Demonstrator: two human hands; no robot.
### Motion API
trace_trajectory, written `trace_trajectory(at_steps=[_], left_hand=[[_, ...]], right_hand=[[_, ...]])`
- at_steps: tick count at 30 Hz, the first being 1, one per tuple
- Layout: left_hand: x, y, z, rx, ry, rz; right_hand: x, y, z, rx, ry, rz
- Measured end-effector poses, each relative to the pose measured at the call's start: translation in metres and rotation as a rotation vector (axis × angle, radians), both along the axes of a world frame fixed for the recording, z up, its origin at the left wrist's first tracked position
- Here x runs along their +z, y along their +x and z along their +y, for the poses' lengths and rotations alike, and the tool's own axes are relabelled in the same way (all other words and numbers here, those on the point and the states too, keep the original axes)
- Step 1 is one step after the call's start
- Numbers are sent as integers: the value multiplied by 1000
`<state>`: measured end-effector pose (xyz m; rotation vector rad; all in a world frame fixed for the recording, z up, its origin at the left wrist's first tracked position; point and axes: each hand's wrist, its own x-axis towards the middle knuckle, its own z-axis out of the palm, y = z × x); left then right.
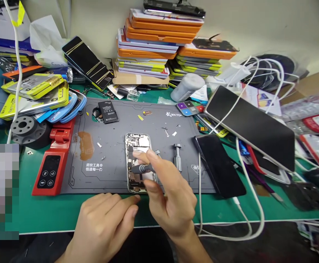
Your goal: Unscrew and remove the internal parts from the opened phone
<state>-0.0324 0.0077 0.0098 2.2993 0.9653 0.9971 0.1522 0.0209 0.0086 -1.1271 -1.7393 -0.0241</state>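
Phone (pixel 137 141): lies opened on grey mat (pixel 121 128), seems partly dismantled and not closed, with battery (pixel 108 112) and metal parts (pixel 166 133) outside, dark tool (pixel 141 168) clenched in right hand's (pixel 172 193) fingers above, and left hand's (pixel 101 221) fingers curled near bottom end, cannot tell if gripping anything.

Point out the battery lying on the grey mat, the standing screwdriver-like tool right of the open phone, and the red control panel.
Battery (pixel 108 111): head view, its labelled face.
Grey tool (pixel 177 157): head view, its ribbed barrel.
Red panel (pixel 38 190): head view, lower frame.
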Motion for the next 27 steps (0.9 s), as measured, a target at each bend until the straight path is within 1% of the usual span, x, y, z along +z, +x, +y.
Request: trace_trajectory(at_steps=[3,4,7,10,13,15,17,21,22,25,27], left_hand=[[0,0,0,6,-3,0],[0,0,0,7,1,0],[-2,0,-1,7,12,5],[-3,0,-4,2,17,0],[0,-2,-7,17,10,-17],[3,-5,-6,80,26,34],[9,-12,-2,183,84,142],[17,-25,21,426,256,380],[17,-26,28,461,277,429],[15,-26,43,480,310,492],[12,-23,48,479,332,499]], right_hand=[[6,2,-1,-102,49,-55],[7,2,-1,-114,46,-69],[9,3,-1,-66,17,-39],[9,4,-2,-90,42,-12],[9,3,-3,-67,34,8],[9,3,-4,-74,45,-3],[8,2,-4,-88,52,-24],[6,1,-3,-79,71,-13],[5,1,-3,-83,78,-14],[5,0,-3,-60,86,-10],[6,0,-3,-59,96,-7]])
